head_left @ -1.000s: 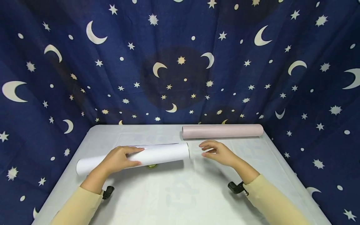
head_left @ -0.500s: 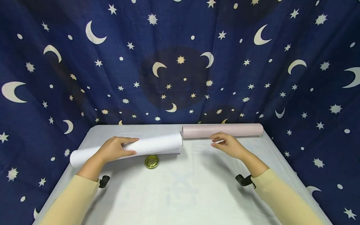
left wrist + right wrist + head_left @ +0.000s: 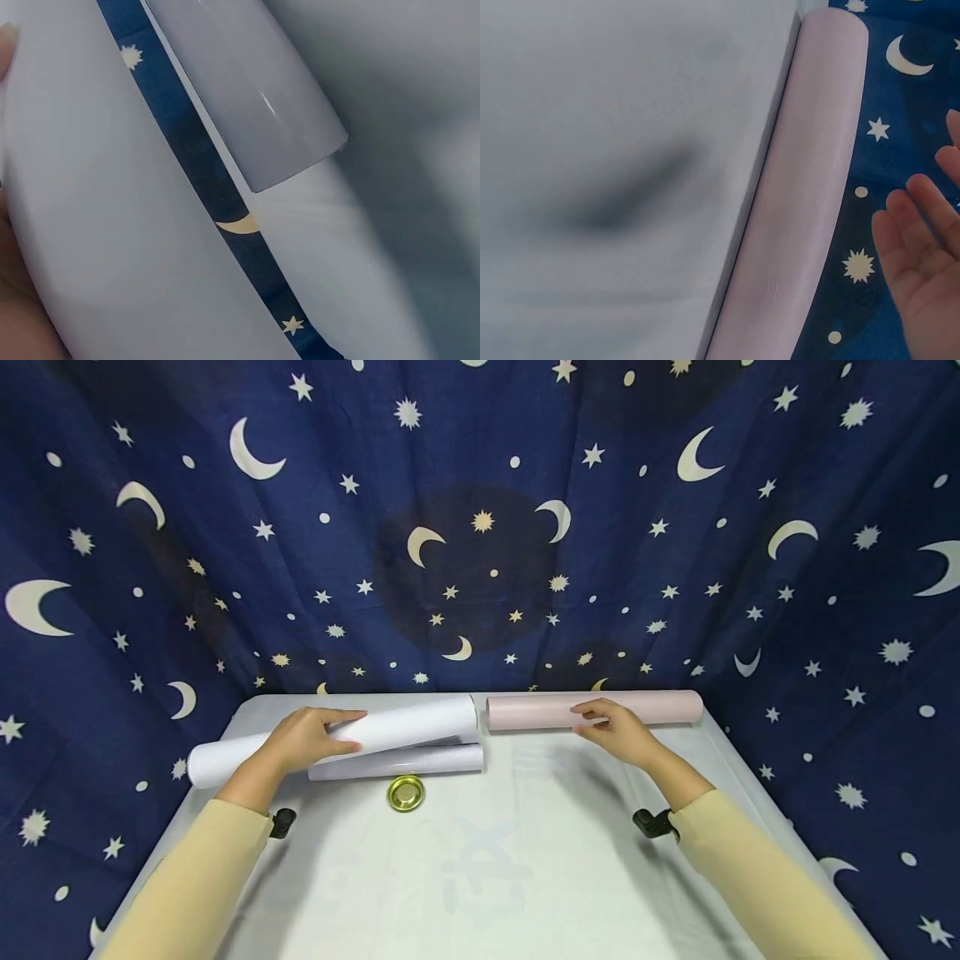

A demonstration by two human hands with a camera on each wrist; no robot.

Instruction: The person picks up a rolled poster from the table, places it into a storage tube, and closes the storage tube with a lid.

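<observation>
My left hand (image 3: 309, 742) grips a long white roll (image 3: 423, 723) from above, thumb on the near side and fingers over the far side. In the left wrist view this white roll (image 3: 112, 195) fills the left, with only bits of the hand at the edge. A thinner, glossy pale roll (image 3: 408, 762) lies just in front of it, partly overlapped. My right hand (image 3: 618, 732), holding nothing, hovers with relaxed fingers in front of a pink roll (image 3: 667, 707). The right wrist view shows the fingers (image 3: 907, 232) apart from the pink roll (image 3: 799, 180).
A small round gold dish (image 3: 406, 793) sits on the white-covered table (image 3: 480, 893), in front of the pale roll. A dark blue curtain (image 3: 480, 527) with moons and stars stands behind the table's back edge and along both sides.
My left hand has carried the white roll back and to the left, uncovering the pale roll and the gold dish. My right hand has moved right and back, toward the pink roll.
</observation>
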